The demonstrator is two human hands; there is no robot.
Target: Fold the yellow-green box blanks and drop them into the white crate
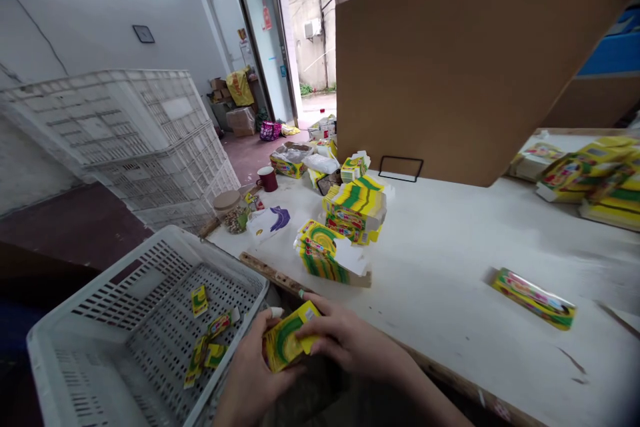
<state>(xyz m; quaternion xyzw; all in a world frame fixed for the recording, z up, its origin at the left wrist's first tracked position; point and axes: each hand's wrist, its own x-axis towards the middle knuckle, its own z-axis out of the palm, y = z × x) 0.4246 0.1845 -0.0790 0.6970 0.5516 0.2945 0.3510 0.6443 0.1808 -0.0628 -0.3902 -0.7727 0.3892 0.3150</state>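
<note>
1. Pale walls (100,20) and a leaning-looking stack of white lattice crates (150,127) occupied the upper left.
2. Lower left: grey plastic basket (70,360), with a few small yellow-green boxes (199,301) lying scattered on its slotted floor.
3. Left hand (260,370), lower centre, was curled partly closed around the lower left end of a yellow box (287,340).
4. Yellow box: at lower centre, tilted, beside the basket's right rim. Judged light, thin printed card; walls probably stiff along the folds but easily dented mid-panel. Its sheen suggested a slightly slippery surface. Best hold, by estimate: lightly across opposite edges, near the corners, without squeezing the broad face. Contents could not be determined.
5. Centre: rows of yellow-green cartons (320,247), packed close together, white flaps showing.
6. Right hand (345,337), lower centre, was half closed, its fingers on the box's upper right end.
7. White tabletop (440,267) stretched rightward beneath a large cardboard panel (435,67); one long box (535,297) lay alone at right.
</note>
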